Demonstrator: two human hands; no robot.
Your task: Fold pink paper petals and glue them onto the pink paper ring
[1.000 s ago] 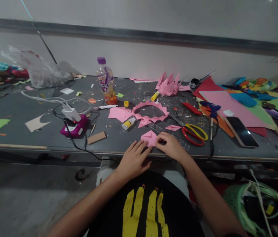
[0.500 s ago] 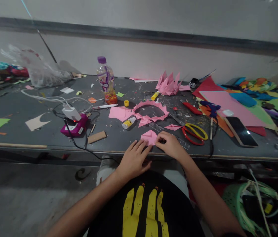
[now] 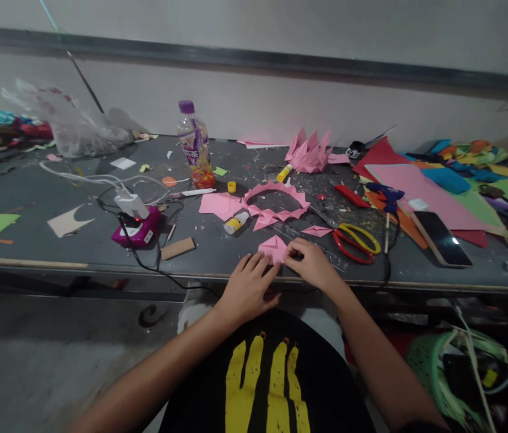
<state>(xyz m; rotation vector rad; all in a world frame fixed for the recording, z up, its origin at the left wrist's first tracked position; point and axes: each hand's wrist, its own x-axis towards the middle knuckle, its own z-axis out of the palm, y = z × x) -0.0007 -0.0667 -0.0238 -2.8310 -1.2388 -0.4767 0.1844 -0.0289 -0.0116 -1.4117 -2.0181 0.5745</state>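
Note:
A small folded pink paper piece (image 3: 273, 247) lies at the near edge of the dark table (image 3: 77, 246). My left hand (image 3: 247, 287) rests flat with fingers stretched out, fingertips on the paper's near left side. My right hand (image 3: 311, 264) is curled, its fingertips pinching the paper's right edge. Beyond the hands lie a ring of joined pink paper points (image 3: 276, 203), a single loose pink folded piece (image 3: 317, 231) and a pink paper crown shape (image 3: 308, 153).
Red-and-yellow scissors (image 3: 356, 240), a blue glue gun (image 3: 386, 198), a phone (image 3: 440, 238) and coloured paper sheets (image 3: 420, 195) lie right. A glue bottle (image 3: 235, 224), drink bottle (image 3: 195, 147), magenta device with cables (image 3: 137, 231) and plastic bag (image 3: 71, 129) lie left.
Both hands stay on the pink folded piece with only slight finger shifts. The view has drifted slightly.

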